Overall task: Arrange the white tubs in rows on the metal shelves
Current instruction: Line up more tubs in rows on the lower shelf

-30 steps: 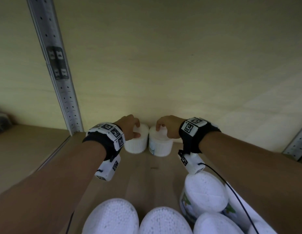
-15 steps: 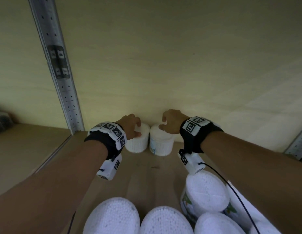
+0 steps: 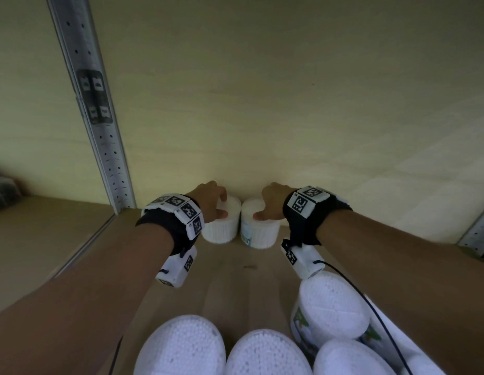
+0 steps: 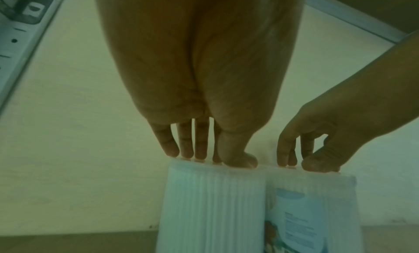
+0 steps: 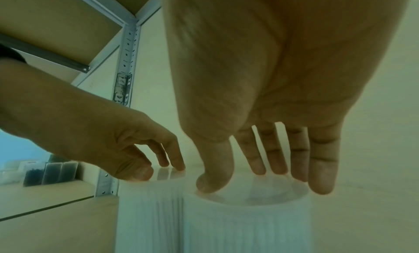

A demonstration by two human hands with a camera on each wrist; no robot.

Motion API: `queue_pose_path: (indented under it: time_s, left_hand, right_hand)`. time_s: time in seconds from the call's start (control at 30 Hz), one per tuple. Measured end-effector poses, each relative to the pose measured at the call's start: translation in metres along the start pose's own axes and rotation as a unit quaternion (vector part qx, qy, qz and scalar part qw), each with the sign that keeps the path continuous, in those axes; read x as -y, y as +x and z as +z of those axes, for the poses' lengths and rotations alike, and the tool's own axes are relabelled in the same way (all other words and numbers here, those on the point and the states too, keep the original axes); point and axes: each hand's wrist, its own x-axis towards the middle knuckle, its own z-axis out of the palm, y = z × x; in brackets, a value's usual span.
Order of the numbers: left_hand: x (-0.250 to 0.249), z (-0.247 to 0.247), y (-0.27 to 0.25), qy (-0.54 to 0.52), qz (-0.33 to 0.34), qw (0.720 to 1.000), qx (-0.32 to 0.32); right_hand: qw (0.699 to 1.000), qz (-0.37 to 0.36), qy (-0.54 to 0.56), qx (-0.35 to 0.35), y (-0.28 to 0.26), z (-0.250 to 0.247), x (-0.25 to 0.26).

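Two white ribbed tubs stand side by side at the back of the wooden shelf board [image 3: 221,280], close to the wall. My left hand [image 3: 220,205] rests its thumb and fingertips on the lid of the left tub [image 3: 221,228]. My right hand [image 3: 262,203] does the same on the right tub [image 3: 259,234], which carries a blue label. In the left wrist view the left hand [image 4: 208,160] touches only the top of its tub [image 4: 213,212], fingers nearly straight. The right wrist view shows the right hand [image 5: 256,178] spread over its tub's [image 5: 244,226] lid.
Several more white tubs [image 3: 181,347] crowd the near edge, one lying on others at the right [image 3: 332,307]. A perforated metal upright [image 3: 100,131] stands at the back left, another [image 3: 476,234] at the right. Dark containers [image 3: 2,190] sit on the neighbouring shelf.
The right hand lifted a little off its tub's lid and has settled back, with the thumb on top. The left hand and both tubs have barely moved.
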Motion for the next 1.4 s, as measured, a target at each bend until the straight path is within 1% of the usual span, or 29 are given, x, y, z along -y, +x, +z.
queue_pose_path:
  time_s: [0.17,0.4,0.47,0.53,0.63,0.77,0.9,0.97,1.03,1.1,1.17,1.23,1.27,1.3,1.4]
  left_hand:
    - [0.0,0.001,0.0,-0.002,-0.001,1.0,0.0]
    - [0.0,0.001,0.0,-0.002,-0.004,1.0,0.002]
    - [0.0,0.001,0.001,-0.002,-0.006,1.0,0.002]
    - [0.0,0.0,0.0,-0.003,-0.007,1.0,0.003]
    - [0.0,0.001,0.0,0.0,-0.006,1.0,0.005]
    - [0.0,0.0,-0.001,0.004,-0.006,1.0,0.007]
    - [-0.001,0.0,0.0,0.004,-0.006,1.0,0.008]
    - [0.0,0.001,0.0,0.004,-0.005,1.0,0.007]
    - [0.0,0.0,0.0,0.006,-0.004,1.0,0.006]
    - [0.0,0.0,0.001,0.004,-0.003,1.0,0.007]
    - [0.0,0.0,0.001,0.003,-0.002,1.0,0.009]
    - [0.0,0.0,0.001,0.005,-0.002,1.0,0.007]
    - [0.0,0.0,0.001,0.005,-0.003,1.0,0.007]
    - [-0.001,0.0,0.0,0.004,-0.003,1.0,0.006]
    - [-0.001,0.001,0.0,0.001,-0.003,1.0,0.006]
  right_hand:
    - [0.999,-0.017,0.021,0.017,-0.001,-0.002,-0.004]
    - [0.994,-0.073,0.072,0.028,-0.003,-0.002,-0.006]
    - [0.993,-0.074,0.084,0.021,-0.003,-0.003,-0.007]
    - [0.994,-0.058,0.088,0.001,-0.005,-0.005,-0.006]
    - [0.998,-0.022,0.051,-0.015,-0.004,-0.007,-0.005]
    - [1.0,0.013,0.023,0.013,0.005,-0.001,0.0]
    - [0.999,0.013,-0.04,0.035,0.028,0.009,-0.001]
    - [0.997,0.019,-0.071,0.026,0.043,0.014,-0.007]
    - [0.996,0.01,-0.084,0.022,0.066,0.025,-0.016]
    - [0.996,0.011,-0.085,0.031,0.075,0.03,-0.02]
    - [0.997,0.009,-0.066,0.03,0.068,0.028,-0.017]
    - [0.999,0.004,-0.043,0.024,0.034,0.009,-0.002]
    - [0.999,-0.003,-0.03,0.033,0.022,0.002,0.004]
    - [0.999,-0.004,-0.014,0.041,0.016,-0.001,0.006]
    - [0.999,-0.003,0.016,0.028,0.011,-0.002,0.004]
